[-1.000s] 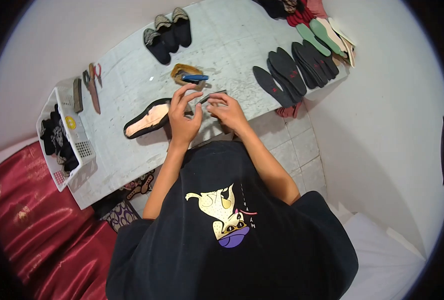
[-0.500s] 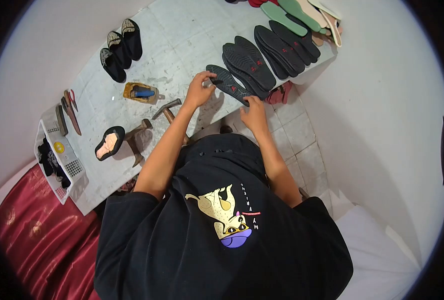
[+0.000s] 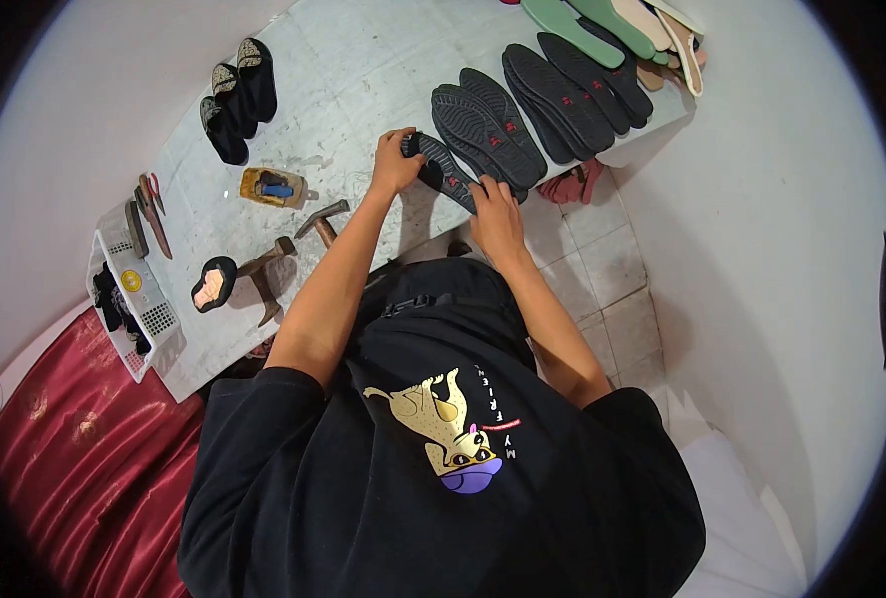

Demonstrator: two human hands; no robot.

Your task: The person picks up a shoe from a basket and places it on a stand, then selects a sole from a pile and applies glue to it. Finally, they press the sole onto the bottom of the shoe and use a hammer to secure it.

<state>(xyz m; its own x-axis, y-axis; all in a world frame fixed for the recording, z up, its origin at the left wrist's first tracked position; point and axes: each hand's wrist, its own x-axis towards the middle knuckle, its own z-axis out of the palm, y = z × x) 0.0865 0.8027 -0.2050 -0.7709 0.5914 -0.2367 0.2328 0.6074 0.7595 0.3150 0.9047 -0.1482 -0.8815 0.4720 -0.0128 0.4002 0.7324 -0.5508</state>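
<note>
A black shoe sole (image 3: 449,171) with a red mark lies at a slant between my two hands near the table's front edge. My left hand (image 3: 396,162) is closed around its far-left end, thumb and fingers on opposite sides. At the nearer end my right hand (image 3: 496,213) grips the sole with its fingers bent over the top. Part of the sole is hidden under the fingers. Just to the right lie more black soles (image 3: 483,130), overlapping in pairs, and a further group of black soles (image 3: 562,100) is beyond them.
Left of my arm are a hammer (image 3: 325,225), an iron shoe last stand (image 3: 263,274), a black shoe upper on a last (image 3: 213,285) and a yellow glue container (image 3: 273,186). Three black shoes (image 3: 225,132), scissors (image 3: 154,219) and a white basket (image 3: 134,299) stand farther left. Green insoles (image 3: 572,30) lie far right.
My right hand has moved left along the sole, and its fingers now lie farther over it. My left hand grips the other end more closely. The view has shifted slightly.
</note>
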